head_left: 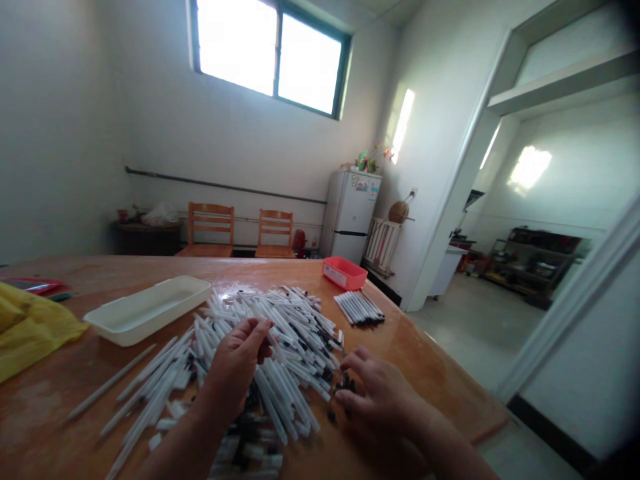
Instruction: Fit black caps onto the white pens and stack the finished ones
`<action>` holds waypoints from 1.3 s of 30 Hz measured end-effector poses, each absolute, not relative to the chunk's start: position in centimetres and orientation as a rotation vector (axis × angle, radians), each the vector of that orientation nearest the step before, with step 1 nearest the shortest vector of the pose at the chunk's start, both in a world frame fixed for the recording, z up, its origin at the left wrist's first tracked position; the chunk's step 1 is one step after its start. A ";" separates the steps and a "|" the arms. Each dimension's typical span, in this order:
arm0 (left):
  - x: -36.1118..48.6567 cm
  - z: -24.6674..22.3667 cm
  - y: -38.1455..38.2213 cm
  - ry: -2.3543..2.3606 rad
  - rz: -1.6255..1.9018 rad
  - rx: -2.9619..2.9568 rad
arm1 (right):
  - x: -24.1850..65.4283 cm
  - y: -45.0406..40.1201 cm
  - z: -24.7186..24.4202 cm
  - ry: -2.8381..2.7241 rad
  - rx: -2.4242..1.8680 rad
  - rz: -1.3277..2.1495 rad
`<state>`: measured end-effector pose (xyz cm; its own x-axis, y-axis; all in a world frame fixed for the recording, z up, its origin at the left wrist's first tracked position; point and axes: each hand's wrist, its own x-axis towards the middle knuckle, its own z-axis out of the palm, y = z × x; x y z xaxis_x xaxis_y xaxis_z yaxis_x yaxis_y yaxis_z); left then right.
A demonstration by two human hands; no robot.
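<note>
A large loose heap of white plastic pen barrels [285,340] covers the middle of the orange wooden table [420,353]. My left hand [233,367] is above the heap, its fingertips pinched on a white pen barrel [267,340]. My right hand [375,400] is at the heap's right edge, with fingers apart around small dark pen parts [345,383]. Whether it grips any of them is hidden. A tidy bundle of black-tipped pens [359,309] lies farther right, and a single pen [111,381] lies apart on the left.
A white plastic tray [145,310] stands left of the heap, beside a yellow plastic bag [30,327]. A red box [345,273] sits near the far edge. Wooden chairs [210,230] and a white refrigerator [347,217] stand beyond the table.
</note>
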<state>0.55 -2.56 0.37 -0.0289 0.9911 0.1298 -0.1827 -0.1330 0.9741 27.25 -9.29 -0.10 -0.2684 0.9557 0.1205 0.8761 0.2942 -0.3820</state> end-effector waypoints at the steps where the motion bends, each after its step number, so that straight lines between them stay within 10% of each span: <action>1: 0.6 0.3 -2.5 1.017 1.405 1.162 | 27.2 -9.7 -0.6 -2.241 -1.652 0.333; 39: 0.3 -0.2 -2.1 1.091 1.424 1.221 | 27.3 -9.3 -4.3 -2.449 -1.471 0.076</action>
